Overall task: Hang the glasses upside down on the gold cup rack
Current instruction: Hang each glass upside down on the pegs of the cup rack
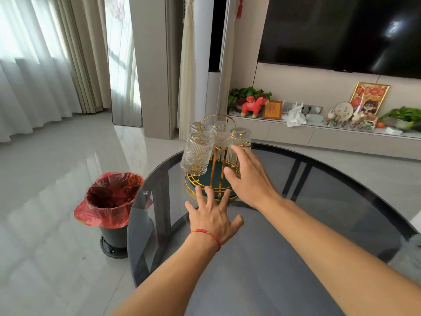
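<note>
The gold cup rack (219,156) stands on the far left part of the round dark glass table (330,201), with a green base ringed in gold wire. Several ribbed clear glasses hang upside down on its arms; the nearest glass (197,154) is at the front left, another glass (239,139) at the right. My left hand (213,216) lies flat with fingers spread, fingertips touching the front rim of the rack's base. My right hand (248,176) hovers open just right of the rack's stem, holding nothing.
A black bin with a red bag (111,201) stands on the floor left of the table. Behind the table runs a low TV cabinet (319,131) with plants, a red toy horse and ornaments under a wall-mounted TV. Curtains hang at the left.
</note>
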{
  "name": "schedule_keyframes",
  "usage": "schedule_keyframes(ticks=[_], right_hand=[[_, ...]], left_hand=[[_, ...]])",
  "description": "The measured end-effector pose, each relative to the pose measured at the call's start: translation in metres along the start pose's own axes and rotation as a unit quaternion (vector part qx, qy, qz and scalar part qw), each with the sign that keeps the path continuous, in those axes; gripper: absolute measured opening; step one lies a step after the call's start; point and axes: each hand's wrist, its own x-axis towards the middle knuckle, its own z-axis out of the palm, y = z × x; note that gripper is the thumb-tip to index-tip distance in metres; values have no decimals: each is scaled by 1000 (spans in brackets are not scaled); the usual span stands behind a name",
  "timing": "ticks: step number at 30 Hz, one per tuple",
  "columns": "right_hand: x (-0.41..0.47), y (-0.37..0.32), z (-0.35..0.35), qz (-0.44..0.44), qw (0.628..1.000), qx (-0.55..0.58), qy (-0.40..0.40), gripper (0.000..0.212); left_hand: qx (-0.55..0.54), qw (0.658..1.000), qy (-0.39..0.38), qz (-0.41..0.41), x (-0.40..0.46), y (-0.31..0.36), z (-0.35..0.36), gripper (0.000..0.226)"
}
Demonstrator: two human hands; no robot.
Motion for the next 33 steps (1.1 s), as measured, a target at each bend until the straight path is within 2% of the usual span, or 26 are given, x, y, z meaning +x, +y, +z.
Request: schedule_keyframes(ticks=[6, 9, 12, 15, 17, 22, 26, 29, 31, 33], right_hand=[[-106, 34, -46, 7, 999, -28, -19, 57], [-160, 52, -72, 20, 999, -28, -1, 48], [-199, 66, -97, 52, 997, 10, 57, 39], [-221, 75, -122, 81, 985, 66, 140, 29], [-233, 79, -136, 94, 974, 82, 191, 26], [-261, 112, -176, 180, 925, 109, 316, 24], [-277, 140, -197, 322, 838, 204, 391, 23], [-283, 148, -202, 384, 785, 271, 403, 21], [-284, 149, -203, 394, 781, 292, 387, 17], [-285, 143, -204, 381, 804, 288, 354, 17]], left_hand=[[26, 1000, 9, 4, -9, 5, -5, 88], [23, 998, 32, 45, -23, 21, -6, 86], [-50, 986, 65, 144, -45, 53, -9, 78], [-127, 953, 69, 268, -75, 88, -9, 72], [-180, 936, 64, 295, -99, 110, -6, 71], [-305, 906, -26, 293, -144, 176, 6, 80], [-393, 876, -59, 273, -157, 233, 5, 87], [-420, 870, -70, 247, -153, 266, -1, 96], [-424, 875, -63, 224, -147, 277, -3, 91], [-419, 880, -50, 218, -143, 277, -3, 82]])
